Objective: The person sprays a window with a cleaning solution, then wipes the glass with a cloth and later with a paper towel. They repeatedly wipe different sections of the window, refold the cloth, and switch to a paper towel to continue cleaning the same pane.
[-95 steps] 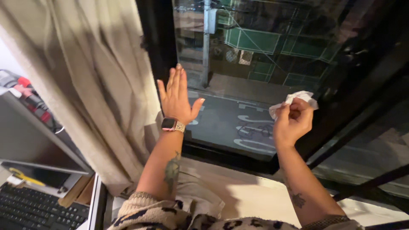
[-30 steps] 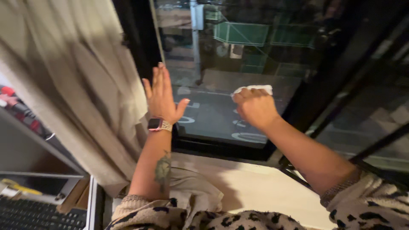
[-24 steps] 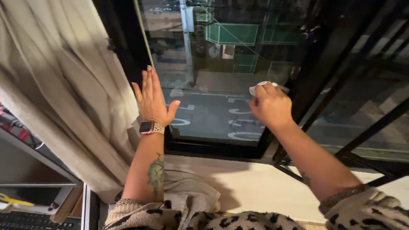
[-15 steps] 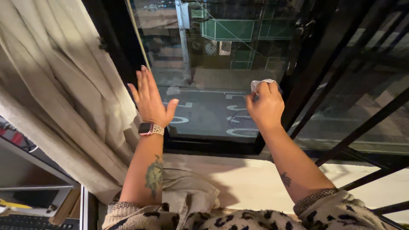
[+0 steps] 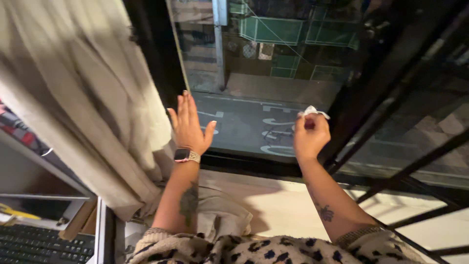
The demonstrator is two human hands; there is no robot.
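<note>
Head view, looking down at a window at night.

Signs and markings: none indoors. Through the window pane (image 5: 254, 98), pale painted road markings show on the dark street far below, with green-framed panels on a building beyond. Marking shapes are rounded; nothing more can be told.

Edges and room: a black window frame (image 5: 254, 164) runs under the glass, with a white sill (image 5: 293, 205) just inside it. To the right, black diagonal bars (image 5: 391, 127) cross the view close beside the right hand. To the left, a beige curtain (image 5: 83, 107) hangs just beside the left hand. Open glass lies between the two hands. At lower left, a keyboard (image 5: 39, 244) sits on a desk, well apart from both hands.

Left hand (image 5: 189, 128): flat, fingers straight and together, thumb spread, palm against the pane; it holds nothing. A smartwatch (image 5: 185, 155) sits on its wrist.

Right hand (image 5: 309, 138): closed into a fist around a crumpled white wipe (image 5: 312, 111), which sticks out above the knuckles, at the glass near the frame's right upright. Whether the wipe touches the pane cannot be told.
</note>
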